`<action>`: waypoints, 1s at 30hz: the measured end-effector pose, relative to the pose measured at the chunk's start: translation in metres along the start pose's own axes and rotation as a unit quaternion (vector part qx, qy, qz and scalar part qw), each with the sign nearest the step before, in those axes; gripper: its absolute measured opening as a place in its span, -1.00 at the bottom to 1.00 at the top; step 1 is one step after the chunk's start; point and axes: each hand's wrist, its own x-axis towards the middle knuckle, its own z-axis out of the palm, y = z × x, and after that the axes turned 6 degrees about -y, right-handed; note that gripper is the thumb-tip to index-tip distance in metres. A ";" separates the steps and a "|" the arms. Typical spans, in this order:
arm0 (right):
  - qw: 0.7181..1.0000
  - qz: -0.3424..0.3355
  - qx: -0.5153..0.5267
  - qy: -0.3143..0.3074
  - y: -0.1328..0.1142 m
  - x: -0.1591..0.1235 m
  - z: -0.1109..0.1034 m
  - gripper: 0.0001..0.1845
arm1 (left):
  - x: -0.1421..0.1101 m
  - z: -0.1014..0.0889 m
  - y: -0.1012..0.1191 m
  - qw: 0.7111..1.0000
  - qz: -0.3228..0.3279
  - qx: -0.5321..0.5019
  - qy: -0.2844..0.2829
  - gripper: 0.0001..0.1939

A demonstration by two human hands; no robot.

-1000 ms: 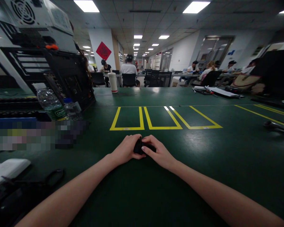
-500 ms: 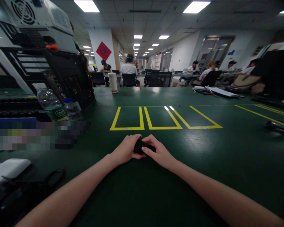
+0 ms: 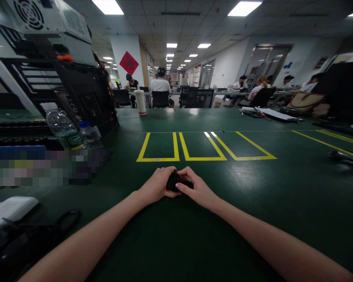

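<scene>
Table point(image 3: 176, 243): green. Yellow tape outlines point(image 3: 205, 159): three, side by side. Left hand point(image 3: 153, 186): wrapped around small black object point(image 3: 171, 182). Right hand point(image 3: 201, 192): thumb and fingertips closed on its right side. Object location: between hands, nearer than outlines; type indistinct. Stage: mid-handling, unreleased; completed portion cannot be told.

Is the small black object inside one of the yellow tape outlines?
No, the left hand and right hand have the small black object between them, on the near side of the yellow tape outlines.
</scene>
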 end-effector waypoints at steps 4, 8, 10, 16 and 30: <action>0.999 -0.019 -0.022 0.018 0.001 0.001 -0.001 -0.84 | 0.001 0.002 -0.001 1.000 0.009 0.003 0.000 -0.40; 1.000 -0.017 -0.015 0.020 0.003 0.002 -0.001 -0.84 | 0.001 -0.001 0.002 1.000 0.001 0.013 -0.004 -0.37; 1.000 -0.002 0.003 0.011 0.002 0.002 -0.001 -0.79 | 0.001 -0.003 0.004 1.000 0.001 0.007 -0.014 -0.40; 1.000 0.016 0.022 -0.011 0.002 0.001 -0.002 -0.79 | 0.000 -0.004 0.004 1.000 0.004 0.005 -0.018 -0.42; 1.000 0.022 0.022 0.000 0.003 0.002 -0.001 -0.77 | 0.001 -0.005 0.005 1.000 0.004 0.008 -0.024 -0.41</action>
